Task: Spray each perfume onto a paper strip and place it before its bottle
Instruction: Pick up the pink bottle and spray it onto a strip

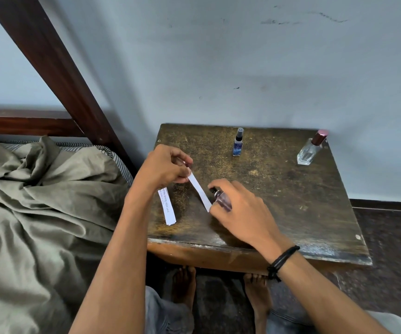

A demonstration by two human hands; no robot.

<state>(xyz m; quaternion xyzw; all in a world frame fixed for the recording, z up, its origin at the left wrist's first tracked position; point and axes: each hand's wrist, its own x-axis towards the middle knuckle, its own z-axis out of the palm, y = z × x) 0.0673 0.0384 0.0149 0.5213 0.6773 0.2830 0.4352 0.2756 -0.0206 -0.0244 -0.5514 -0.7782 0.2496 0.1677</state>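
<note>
Table (303, 201), left hand (163, 168) pinching strip (200, 192), right (238, 208) gripping bottle (222, 201)

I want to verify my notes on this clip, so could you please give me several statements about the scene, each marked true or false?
1. The left hand pinches one end of a white paper strip. True.
2. A blue spray bottle stands upright near the wall. True.
3. The right hand grips that blue spray bottle. False: it holds a purple perfume bottle beside the strip's lower end.
4. The clear glass bottle has no cap. False: it wears a pinkish-brown cap.
5. A stack of printed paper strips lies on the wooden table by the left forearm. True.
</note>
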